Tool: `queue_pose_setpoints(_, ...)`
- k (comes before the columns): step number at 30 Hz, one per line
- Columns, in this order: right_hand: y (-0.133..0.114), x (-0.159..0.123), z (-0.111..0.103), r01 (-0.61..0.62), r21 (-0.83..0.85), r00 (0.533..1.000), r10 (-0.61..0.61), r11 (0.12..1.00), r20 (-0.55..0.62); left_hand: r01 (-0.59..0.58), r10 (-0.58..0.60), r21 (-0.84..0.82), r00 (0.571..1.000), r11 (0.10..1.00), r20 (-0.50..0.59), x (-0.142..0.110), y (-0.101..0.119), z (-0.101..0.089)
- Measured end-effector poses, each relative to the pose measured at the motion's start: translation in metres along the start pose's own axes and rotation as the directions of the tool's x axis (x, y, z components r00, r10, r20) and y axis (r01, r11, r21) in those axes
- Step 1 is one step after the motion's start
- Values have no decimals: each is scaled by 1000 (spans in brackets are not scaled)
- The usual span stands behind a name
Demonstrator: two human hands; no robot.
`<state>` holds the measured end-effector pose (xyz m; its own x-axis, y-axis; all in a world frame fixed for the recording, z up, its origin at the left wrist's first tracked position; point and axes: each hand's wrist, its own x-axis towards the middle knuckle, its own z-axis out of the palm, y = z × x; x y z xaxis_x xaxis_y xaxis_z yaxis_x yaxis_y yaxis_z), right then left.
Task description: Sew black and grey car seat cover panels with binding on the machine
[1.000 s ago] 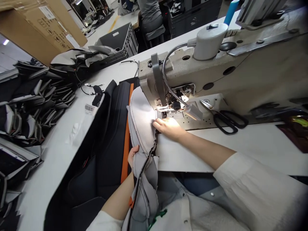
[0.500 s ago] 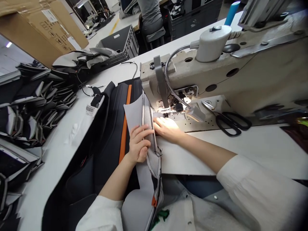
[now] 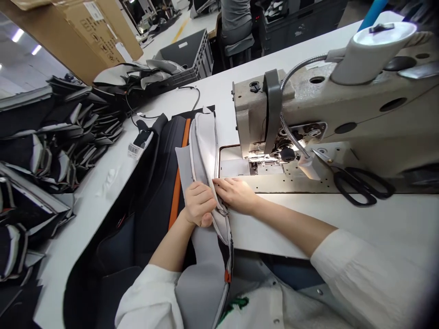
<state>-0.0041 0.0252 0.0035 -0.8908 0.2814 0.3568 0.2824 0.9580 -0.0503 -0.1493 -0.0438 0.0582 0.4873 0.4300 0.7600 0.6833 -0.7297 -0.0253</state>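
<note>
A large padded fabric cover (image 3: 156,183), dark with an orange stripe and grey backing, lies to the left of the sewing machine (image 3: 274,119). Its raised grey seam edge (image 3: 205,141) runs lengthwise between my hands. My left hand (image 3: 200,204) is closed round this edge, fingers curled and thumb low. On the other side, my right hand (image 3: 237,195) rests by the white tabletop with its fingertips pinching the cover's edge; its thumb is hidden. The cover is apart from the lit presser foot and needle area (image 3: 260,160), which stands to the right of it.
Black-handled scissors (image 3: 356,180) lie on the machine bed at the right. Stacks of dark padded pieces (image 3: 44,137) fill the left side. Behind are a cardboard box (image 3: 85,36), a grey crate (image 3: 206,55) and a seated person (image 3: 236,23). A barcode label (image 3: 134,150) hangs on the cover.
The grey seam edge has come away leftward from the needle area, and its top folds now stand open. My left fingers have curled from flat into a grip. The view has shifted left.
</note>
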Motion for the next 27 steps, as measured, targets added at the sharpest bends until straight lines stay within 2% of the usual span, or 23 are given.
queue_pose_setpoints(2,-4,2,1,20,-9,997,-19,1000,81,109,-108,-4,987,994,115,1,0,-3)
queue_pose_setpoints(3,-6,3,1,21,-8,992,-20,1000,124,227,-225,13,951,974,212,2,0,-5)
queue_pose_setpoints(4,-8,4,1,14,-8,987,-12,1000,158,367,-363,53,872,929,329,3,0,-7)
queue_pose_setpoints(5,-10,4,0,4,-11,983,-2,1000,182,494,-490,117,746,861,451,4,-1,-10)
queue_pose_setpoints(6,-12,5,0,-3,-17,981,6,1000,195,578,-578,202,595,791,558,4,-1,-12)
queue_pose_setpoints(7,-15,5,-1,-8,-25,980,13,1000,198,604,-628,300,454,738,632,5,-2,-14)
queue_pose_setpoints(8,-18,5,-2,-14,-36,980,20,999,197,575,-656,399,352,714,667,6,-3,-15)
queue_pose_setpoints(9,-22,5,-3,-17,-47,981,26,999,194,498,-666,481,309,722,679,7,-3,-17)
queue_pose_setpoints(10,-27,4,-5,-10,-56,982,21,998,188,392,-659,539,314,745,683,8,-2,-18)
queue_pose_setpoints(11,-32,2,-8,9,-65,984,3,998,179,279,-629,564,358,778,690,9,-1,-19)
queue_pose_setpoints(13,-43,-6,-13,82,-81,988,-71,993,138,92,-480,503,485,859,731,8,4,-20)
queue_pose_setpoints(14,-48,-11,-15,118,-91,989,-109,989,104,40,-383,429,530,903,757,5,7,-20)
queue_pose_setpoints(16,-54,-23,-18,153,-108,988,-151,982,33,45,-270,300,573,953,773,-2,12,-20)
queue_pose_setpoints(18,-54,-33,-17,150,-122,988,-152,981,-12,143,-297,263,581,954,758,-11,13,-18)
queue_pose_setpoints(21,-38,-39,-12,151,-149,987,-157,977,-32,276,-429,328,570,903,701,-18,7,-7)
queue_pose_setpoints(24,-15,-36,-9,100,-197,992,-113,975,-58,326,-514,397,555,858,654,-12,-5,7)
queue_pose_setpoints(27,-1,-34,-12,64,-218,985,-97,974,-145,366,-525,379,542,850,656,1,-16,10)
